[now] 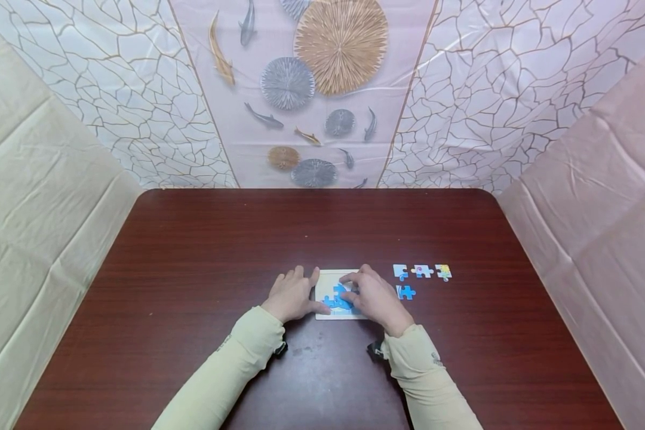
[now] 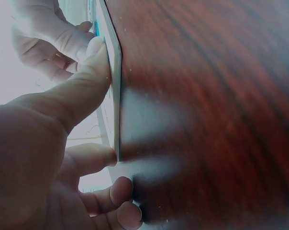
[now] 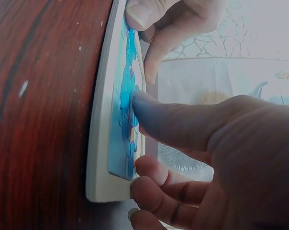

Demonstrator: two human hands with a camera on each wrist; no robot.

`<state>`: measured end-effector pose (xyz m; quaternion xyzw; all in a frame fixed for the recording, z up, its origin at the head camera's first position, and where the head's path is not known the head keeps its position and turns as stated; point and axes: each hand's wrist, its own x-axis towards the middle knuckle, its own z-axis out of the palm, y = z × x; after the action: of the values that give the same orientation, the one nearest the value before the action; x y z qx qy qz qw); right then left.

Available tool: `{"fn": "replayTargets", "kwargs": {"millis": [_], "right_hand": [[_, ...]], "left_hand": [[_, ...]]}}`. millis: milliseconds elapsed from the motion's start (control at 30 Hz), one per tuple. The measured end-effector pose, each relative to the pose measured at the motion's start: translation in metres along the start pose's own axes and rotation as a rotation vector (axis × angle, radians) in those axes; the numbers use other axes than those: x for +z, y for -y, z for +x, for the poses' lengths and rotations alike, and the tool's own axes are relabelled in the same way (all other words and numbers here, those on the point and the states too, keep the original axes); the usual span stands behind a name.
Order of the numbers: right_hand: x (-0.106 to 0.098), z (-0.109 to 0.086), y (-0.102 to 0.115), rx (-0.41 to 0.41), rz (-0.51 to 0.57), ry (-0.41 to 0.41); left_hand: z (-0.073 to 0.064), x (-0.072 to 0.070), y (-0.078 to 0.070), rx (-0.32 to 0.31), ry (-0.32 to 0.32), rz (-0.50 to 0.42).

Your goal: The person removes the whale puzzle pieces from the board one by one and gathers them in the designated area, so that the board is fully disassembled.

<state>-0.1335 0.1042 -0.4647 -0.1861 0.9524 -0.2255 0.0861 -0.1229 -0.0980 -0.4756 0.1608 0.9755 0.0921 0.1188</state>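
A jigsaw board (image 1: 322, 316) with a pale frame lies on the table, with several blue pieces (image 1: 340, 302) in it. My left hand (image 1: 294, 297) is at its left side, the thumb resting on the frame near the front corner and the index fingertip at the far corner. Over the board's right half, my right hand (image 1: 377, 297) pinches a puzzle piece (image 3: 134, 120) between curled thumb and fingers, low over the blue picture. The hand hides most of that piece. In the left wrist view the left thumb (image 2: 89, 72) overlaps the board's edge.
To the right of the board lie loose puzzle pieces: a row of three, including a yellow-patterned piece (image 1: 443, 272), and a blue-and-white piece (image 1: 406, 292) nearer me. The dark red wooden table (image 1: 220, 239) is bordered by fabric walls (image 1: 48, 197) at the back and sides.
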Motion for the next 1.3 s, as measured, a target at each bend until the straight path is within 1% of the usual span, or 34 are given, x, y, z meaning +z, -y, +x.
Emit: {"fn": "replayTargets", "kwargs": {"millis": [300,467,700,833,1033,1300], "right_hand": [[0.0010,0.0017,0.0016,0.010,0.044,0.033],[0.0016,0.0036,0.0004,0.015,0.071,0.038],[0.0016,0.0054,-0.0008,0.066,0.147,0.073],[0.0012,0.0063,0.0001,0.086,0.168,0.078],[0.0011,0.0071,0.0008,0.089,0.146,0.079],[0.0003,0.0076,0.0020,0.071,0.110,0.082]], "left_hand": [[-0.0005,-0.0011,-0.0007,0.001,-0.005,-0.001],[-0.0008,-0.0018,-0.0008,0.006,-0.009,-0.004],[-0.0006,-0.0012,-0.0003,0.005,-0.005,0.004],[-0.0004,-0.0009,-0.0003,0.005,-0.005,0.006],[-0.0002,-0.0002,-0.0008,0.004,-0.008,0.008],[0.0000,0.0003,-0.0007,0.002,-0.009,0.010]]}}
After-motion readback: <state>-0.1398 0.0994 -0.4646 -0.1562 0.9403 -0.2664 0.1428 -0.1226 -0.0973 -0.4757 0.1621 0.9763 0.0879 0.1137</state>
